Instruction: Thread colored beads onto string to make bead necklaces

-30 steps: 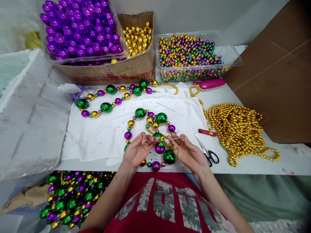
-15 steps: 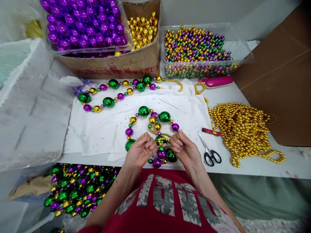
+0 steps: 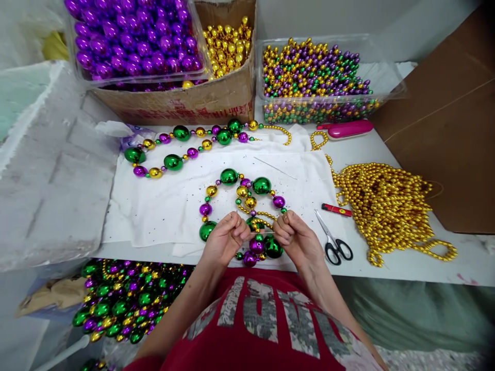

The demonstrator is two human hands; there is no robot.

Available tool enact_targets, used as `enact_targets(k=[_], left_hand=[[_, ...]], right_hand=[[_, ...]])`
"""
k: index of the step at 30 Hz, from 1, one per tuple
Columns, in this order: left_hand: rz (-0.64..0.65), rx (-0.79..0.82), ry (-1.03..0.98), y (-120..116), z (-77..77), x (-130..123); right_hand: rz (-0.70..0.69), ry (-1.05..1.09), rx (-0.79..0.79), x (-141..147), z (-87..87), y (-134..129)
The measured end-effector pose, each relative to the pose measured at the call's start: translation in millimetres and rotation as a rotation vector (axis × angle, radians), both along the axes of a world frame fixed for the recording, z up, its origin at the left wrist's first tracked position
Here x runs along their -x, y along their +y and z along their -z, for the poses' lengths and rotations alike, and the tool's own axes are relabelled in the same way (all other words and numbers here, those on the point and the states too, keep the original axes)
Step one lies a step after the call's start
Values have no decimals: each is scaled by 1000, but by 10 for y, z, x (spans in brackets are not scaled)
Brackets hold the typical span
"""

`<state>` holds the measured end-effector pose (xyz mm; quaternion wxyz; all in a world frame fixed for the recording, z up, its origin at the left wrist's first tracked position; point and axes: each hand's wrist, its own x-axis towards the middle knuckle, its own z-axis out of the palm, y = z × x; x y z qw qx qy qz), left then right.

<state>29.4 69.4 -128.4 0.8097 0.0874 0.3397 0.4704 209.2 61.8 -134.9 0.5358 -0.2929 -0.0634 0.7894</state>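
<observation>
Pinching a thin thread (image 3: 263,232) between curled fingers, the left hand (image 3: 224,239) and the right hand (image 3: 299,238) are facing each other just above the front of the worktable (image 3: 386,270), and the thread is running nearly straight across the gap between them. On both hands the fingers are folding in toward the palm, with thumb and forefinger pressing together; the exact grip at the fingertips is hiding behind the knuckles. Beneath and around the hands, a strand of green, purple and gold beads (image 3: 229,176) is curving over a white cloth (image 3: 162,206), and its run of small gold beads is passing behind the gap between the hands. Whether the thread is joining that strand, I cannot tell. Farther back on the cloth, a second bead strand (image 3: 172,162) is lying in a long bend, and a needle (image 3: 275,168) is resting at a slant between the two strands. To the right of the right hand, black-handled scissors (image 3: 333,247) are lying near a red lighter (image 3: 336,209), with a pile of gold bead strings (image 3: 386,206) spreading beyond. Along the back, a cardboard box (image 3: 174,108) and a clear tray of small mixed beads (image 3: 320,99) are standing side by side.
</observation>
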Motion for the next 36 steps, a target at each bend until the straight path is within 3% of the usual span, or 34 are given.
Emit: enact_targets(k=[4, 7, 13, 15, 19, 22, 26, 30, 32, 36], left_hand=[[33, -5, 26, 39, 92, -14], [93, -62, 106, 121, 65, -29], [435, -350, 436, 300, -173, -129], [477, -450, 510, 323, -223, -188], [415, -493, 601, 341, -234, -256], [375, -462, 629, 354, -210, -239], [366, -434, 623, 366, -169, -203], [300, -408, 608, 366, -122, -211], [240, -407, 615, 362, -110, -222], [189, -458, 654, 352, -139, -218]], right_hand=[[-10, -40, 10, -20, 94, 17], [-23, -148, -38, -64, 68, 51], [-140, -735, -415, -104, -323, 302], [-151, -859, -546, -77, -446, 413], [-156, -876, -532, -54, -496, 500], [-246, -858, -464, -88, -383, 411], [-325, -986, -469, -123, -236, 271], [-253, -1088, -431, -116, -263, 212], [-225, -1126, -469, -111, -314, 188], [-309, -1195, -681, -122, -339, 171]])
